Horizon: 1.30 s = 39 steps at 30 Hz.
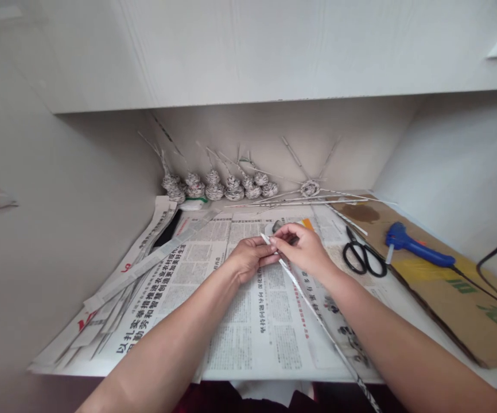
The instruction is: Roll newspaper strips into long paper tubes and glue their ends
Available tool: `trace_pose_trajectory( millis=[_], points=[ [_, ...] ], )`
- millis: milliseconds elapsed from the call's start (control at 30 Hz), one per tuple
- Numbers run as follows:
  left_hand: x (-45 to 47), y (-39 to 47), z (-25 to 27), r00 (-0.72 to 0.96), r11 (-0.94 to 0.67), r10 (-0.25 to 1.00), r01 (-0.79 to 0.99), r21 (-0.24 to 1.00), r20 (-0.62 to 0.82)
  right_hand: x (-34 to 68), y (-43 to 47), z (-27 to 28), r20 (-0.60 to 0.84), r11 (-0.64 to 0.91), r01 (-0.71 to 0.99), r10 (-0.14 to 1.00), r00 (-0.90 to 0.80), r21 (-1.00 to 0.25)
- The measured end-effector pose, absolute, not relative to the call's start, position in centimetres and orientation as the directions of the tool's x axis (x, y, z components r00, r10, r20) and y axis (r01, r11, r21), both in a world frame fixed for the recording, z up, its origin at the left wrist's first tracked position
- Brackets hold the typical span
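A long, thin rolled newspaper tube [313, 310] slants from between my hands down past the table's front edge, its pale tip pointing up to the left. My left hand [252, 255] pinches it near that tip, fingers curled and closed. Close against it, my right hand [298, 245] also grips the tube between thumb and fingers. Both hands are over the newspaper sheets [240, 332] covering the table. A small greyish object [276, 226] behind my right hand is partly hidden, so its kind is unclear.
Several woven paper gourds [214, 190] line the back wall beside a started weave with spokes [310, 188]. Paper strips [115, 287] lie at left. Black scissors [364, 258] and a blue glue gun [418, 246] on cardboard [438, 315] are at right. A white overhang [274, 51] juts above.
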<state>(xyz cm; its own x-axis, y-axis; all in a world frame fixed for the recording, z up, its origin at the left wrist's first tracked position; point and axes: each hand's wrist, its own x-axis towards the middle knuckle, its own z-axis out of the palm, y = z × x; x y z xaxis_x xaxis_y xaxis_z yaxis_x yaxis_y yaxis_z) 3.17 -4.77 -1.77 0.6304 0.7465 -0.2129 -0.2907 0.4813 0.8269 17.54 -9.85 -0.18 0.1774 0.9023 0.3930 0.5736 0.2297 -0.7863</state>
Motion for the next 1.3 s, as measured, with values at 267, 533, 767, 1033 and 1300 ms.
trace_pose_trajectory(
  millis=[267, 533, 767, 1033, 1300],
  points=[
    [3.2, -5.1, -1.5, 0.642, 0.444, 0.744, -0.266, 0.855, -0.186, 17.3, -10.1, 0.0, 0.396, 0.153, 0.712, 0.899, 0.188, -0.686],
    [3.4, -5.2, -1.5, 0.609, 0.494, 0.76, -0.311, 0.812, -0.229, 17.5, -9.6, -0.9, 0.349, 0.15, 0.583, 0.904, 0.245, -0.798],
    [3.4, -4.9, -1.7, 0.625, 0.534, 0.735, -0.293, 0.793, -0.263, 17.3, -9.6, -0.9, 0.199, 0.124, 0.267, 0.94, 0.277, -0.956],
    [3.0, -4.1, -1.1, 0.564, 0.524, 0.779, -0.341, 0.781, -0.276, 22.2, -10.1, 0.6, 0.432, 0.1, 0.69, 0.841, 0.326, -0.717],
    [2.8, -3.7, -0.5, 0.561, 0.533, 0.787, -0.409, 0.741, -0.256, 36.2, -18.8, 1.7, 0.225, -0.722, 0.691, 0.668, 0.709, -0.035]
  ],
)
